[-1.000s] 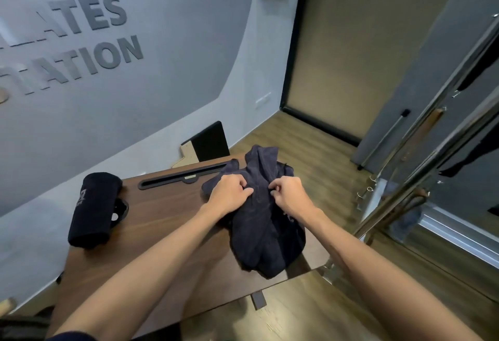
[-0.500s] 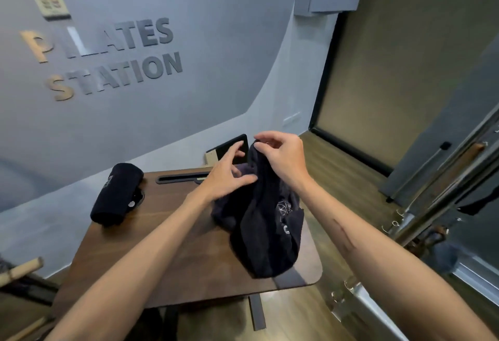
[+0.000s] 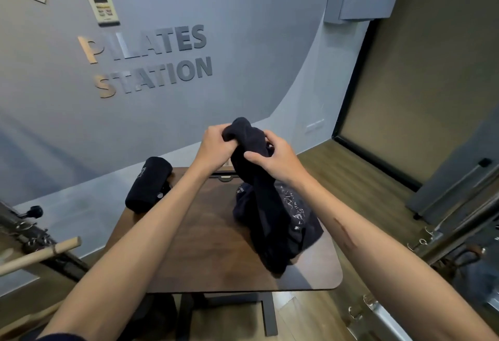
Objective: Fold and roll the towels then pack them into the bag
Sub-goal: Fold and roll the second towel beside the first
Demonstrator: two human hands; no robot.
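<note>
A dark navy towel (image 3: 266, 205) hangs crumpled from both my hands above the right half of a small brown table (image 3: 205, 246). My left hand (image 3: 216, 146) grips its top end, fingers curled into the cloth. My right hand (image 3: 272, 159) pinches the same bunch just to the right. The towel's lower part, with white print, trails down onto the tabletop near the right edge. A second dark towel, rolled into a cylinder (image 3: 148, 184), lies at the table's far left corner. No bag is in view.
A slot (image 3: 224, 177) runs along the table's far edge. The grey wall with lettering stands close behind. A wooden bar (image 3: 40, 255) and black metal frame sit at the left. Chrome rails with hooks (image 3: 432, 235) stand at the right. Wooden floor surrounds the table.
Both hands have lifted the dark towel from a heap on the table up into the air, gathering its top end. The camera has tilted upward. The rolled towel has not moved.
</note>
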